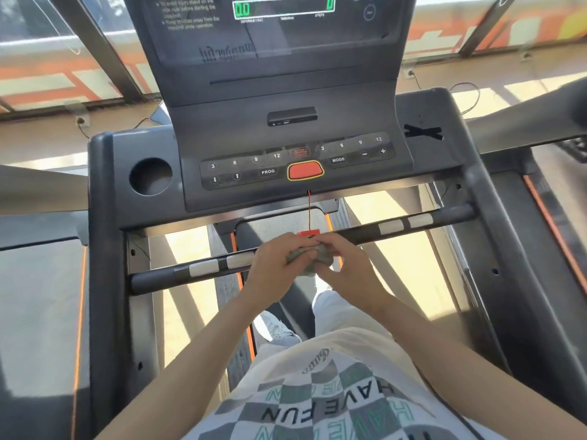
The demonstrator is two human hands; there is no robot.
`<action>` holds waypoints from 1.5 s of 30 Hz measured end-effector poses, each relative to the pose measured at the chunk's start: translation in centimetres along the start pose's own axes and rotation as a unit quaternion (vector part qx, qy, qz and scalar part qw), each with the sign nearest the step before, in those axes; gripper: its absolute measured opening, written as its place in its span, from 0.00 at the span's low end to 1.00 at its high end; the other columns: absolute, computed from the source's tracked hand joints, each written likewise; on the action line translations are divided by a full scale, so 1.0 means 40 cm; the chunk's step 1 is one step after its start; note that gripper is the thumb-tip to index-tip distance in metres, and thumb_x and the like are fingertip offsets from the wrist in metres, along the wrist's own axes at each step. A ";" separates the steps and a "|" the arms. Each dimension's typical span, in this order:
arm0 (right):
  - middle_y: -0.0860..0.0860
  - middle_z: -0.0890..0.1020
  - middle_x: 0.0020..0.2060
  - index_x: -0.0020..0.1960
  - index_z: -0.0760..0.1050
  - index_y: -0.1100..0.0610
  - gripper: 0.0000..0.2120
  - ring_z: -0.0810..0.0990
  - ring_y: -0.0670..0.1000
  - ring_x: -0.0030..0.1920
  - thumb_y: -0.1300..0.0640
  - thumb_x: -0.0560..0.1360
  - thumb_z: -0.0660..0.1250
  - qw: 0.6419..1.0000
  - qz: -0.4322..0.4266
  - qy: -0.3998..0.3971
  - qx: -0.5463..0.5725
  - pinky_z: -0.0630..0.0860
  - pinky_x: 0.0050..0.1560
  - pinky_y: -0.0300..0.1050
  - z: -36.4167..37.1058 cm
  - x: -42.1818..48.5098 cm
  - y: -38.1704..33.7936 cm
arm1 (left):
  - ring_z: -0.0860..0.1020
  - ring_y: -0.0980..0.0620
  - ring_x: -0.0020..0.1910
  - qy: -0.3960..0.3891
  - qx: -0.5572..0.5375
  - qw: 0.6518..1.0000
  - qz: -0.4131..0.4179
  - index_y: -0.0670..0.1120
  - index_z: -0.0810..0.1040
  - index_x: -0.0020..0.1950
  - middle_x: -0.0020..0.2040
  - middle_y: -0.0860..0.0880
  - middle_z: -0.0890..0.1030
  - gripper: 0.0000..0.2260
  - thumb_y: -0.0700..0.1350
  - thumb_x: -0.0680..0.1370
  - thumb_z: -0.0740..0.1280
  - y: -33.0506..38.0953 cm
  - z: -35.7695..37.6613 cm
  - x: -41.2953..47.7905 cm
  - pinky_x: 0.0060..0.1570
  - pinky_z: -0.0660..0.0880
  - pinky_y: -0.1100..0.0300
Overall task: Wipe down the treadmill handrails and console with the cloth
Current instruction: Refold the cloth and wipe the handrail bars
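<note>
A small grey-green cloth [309, 260] is bunched between both my hands, just in front of the black cross handrail [165, 276]. My left hand [274, 265] grips the cloth from the left. My right hand [344, 263] pinches it from the right, fingers over its top. The handrail runs from lower left up to the right with silver sensor pads [392, 226] on it. Beyond it lies the dark console [241, 134] with numbered keys and a red stop button [305, 170]. A red safety cord [309, 211] hangs from the console to a red clip [308, 234] just above my hands.
A round cup holder [150, 176] is set into the console's left side. The display panel [282, 23] stands upright at the top. Side rails [521, 249] of the treadmill run down on both flanks. My legs and shoes [279, 328] stand on the belt below.
</note>
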State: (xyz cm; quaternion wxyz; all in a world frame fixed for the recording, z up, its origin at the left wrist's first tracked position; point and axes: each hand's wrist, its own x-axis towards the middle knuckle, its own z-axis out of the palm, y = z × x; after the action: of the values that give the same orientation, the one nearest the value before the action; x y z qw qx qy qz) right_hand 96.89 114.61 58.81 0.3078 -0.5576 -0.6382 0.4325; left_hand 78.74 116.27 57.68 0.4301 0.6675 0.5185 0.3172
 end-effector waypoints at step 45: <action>0.49 0.80 0.60 0.65 0.79 0.53 0.25 0.70 0.55 0.55 0.68 0.70 0.72 0.911 -0.145 0.060 -0.380 0.71 0.52 0.51 -0.188 0.052 0.283 | 0.80 0.50 0.50 0.049 0.324 0.944 -0.027 0.56 0.82 0.59 0.52 0.57 0.83 0.15 0.56 0.74 0.77 -0.008 0.250 0.121 0.48 0.72 0.52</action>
State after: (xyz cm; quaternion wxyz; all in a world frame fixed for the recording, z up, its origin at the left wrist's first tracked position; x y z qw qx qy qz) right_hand 108.12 118.25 51.77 0.1693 -0.5588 -0.8085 0.0735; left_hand 88.58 118.51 53.00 0.1730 0.7404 0.6314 0.1524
